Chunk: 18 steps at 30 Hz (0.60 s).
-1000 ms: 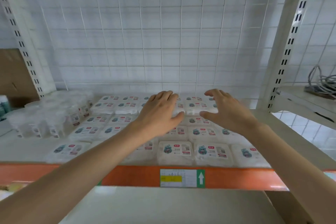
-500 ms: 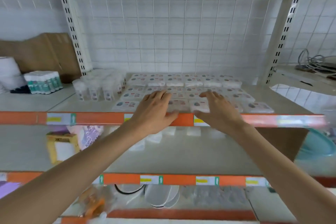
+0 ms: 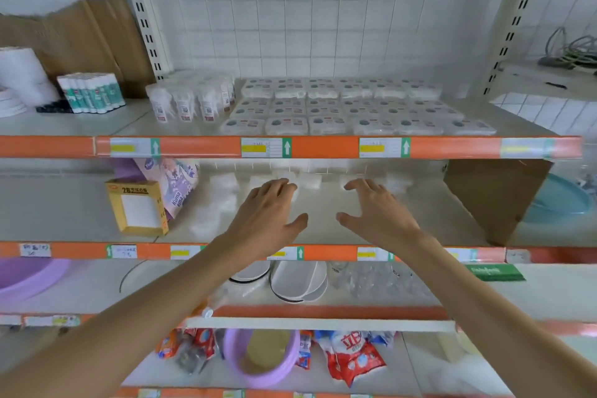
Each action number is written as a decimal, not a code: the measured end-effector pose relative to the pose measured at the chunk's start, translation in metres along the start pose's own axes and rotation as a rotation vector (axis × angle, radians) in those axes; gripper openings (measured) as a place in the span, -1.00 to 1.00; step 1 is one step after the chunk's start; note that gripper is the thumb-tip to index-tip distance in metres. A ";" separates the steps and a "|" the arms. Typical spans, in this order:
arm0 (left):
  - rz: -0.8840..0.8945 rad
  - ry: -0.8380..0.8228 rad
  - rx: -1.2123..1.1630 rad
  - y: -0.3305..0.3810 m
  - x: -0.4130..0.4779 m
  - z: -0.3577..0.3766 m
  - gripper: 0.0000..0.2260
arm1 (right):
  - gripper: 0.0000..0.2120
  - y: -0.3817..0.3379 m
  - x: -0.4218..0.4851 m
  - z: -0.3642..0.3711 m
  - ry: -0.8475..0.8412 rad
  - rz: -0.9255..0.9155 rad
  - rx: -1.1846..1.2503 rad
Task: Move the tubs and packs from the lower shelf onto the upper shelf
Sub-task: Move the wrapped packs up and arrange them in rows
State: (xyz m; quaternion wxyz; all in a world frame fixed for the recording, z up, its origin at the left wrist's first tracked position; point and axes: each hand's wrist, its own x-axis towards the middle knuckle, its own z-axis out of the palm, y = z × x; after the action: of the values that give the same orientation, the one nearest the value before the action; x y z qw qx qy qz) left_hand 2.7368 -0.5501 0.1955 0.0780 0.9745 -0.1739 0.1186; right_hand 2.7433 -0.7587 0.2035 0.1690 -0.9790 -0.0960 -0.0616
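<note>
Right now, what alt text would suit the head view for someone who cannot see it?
A left hand and right hand, both open and empty, reach over the lower shelf toward blurred white packs at its back. The upper shelf holds rows of packs beside clear tubs.

The shelf edges (image 3: 323, 147) are coloured orange, and white-and-yellow labels (image 3: 265, 148) with green arrows are set on them. The far packs (image 3: 336, 107) are seen as white with dark and red marks, and the tubs (image 3: 190, 100) to their left as cloudy white. The far wall (image 3: 290, 10) is patterned in white square tiles. A yellow box (image 3: 137, 207) is seen at left and a pale blue basin (image 3: 559, 200) at right.
</note>
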 end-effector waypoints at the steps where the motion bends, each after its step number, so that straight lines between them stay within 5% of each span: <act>1: -0.005 -0.010 -0.003 -0.003 0.000 0.009 -0.49 | -0.45 0.002 0.004 0.009 -0.021 0.004 -0.004; 18: -0.283 -0.159 0.108 -0.138 0.095 0.201 -0.40 | -0.37 0.024 0.184 0.218 -0.083 -0.131 -0.032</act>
State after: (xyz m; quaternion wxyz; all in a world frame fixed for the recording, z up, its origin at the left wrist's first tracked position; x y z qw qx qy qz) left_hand 2.9133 -0.4916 0.0117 0.0272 0.9983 -0.0340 0.0381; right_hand 2.9466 -0.6757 0.0195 0.1449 -0.9749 -0.1659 -0.0333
